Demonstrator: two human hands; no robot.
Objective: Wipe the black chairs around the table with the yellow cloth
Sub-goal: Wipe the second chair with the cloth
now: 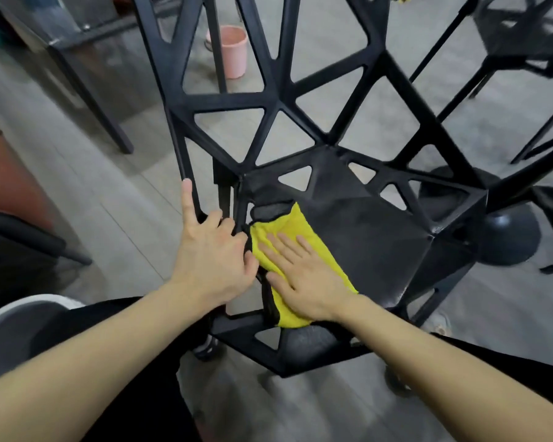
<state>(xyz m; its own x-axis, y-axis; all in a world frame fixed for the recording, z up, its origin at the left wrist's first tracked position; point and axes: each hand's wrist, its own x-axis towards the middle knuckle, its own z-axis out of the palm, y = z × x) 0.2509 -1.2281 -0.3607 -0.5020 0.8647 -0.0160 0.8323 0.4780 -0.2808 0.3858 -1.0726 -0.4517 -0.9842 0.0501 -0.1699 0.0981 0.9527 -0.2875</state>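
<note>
A black chair (380,224) with a lattice of triangular openings fills the middle of the head view. A yellow cloth (297,224) with a dark edge lies on the left part of its seat. My right hand (304,275) presses flat on the cloth, fingers straight. My left hand (211,250) grips the chair's left frame bar beside the cloth, index finger stretched up along the bar and the other fingers curled round it.
A pink bucket (233,49) stands on the grey floor behind the chair. Another black chair (524,43) is at the upper right, a dark round base (508,237) at the right, table legs (103,113) at the upper left, a grey bin (23,327) at the lower left.
</note>
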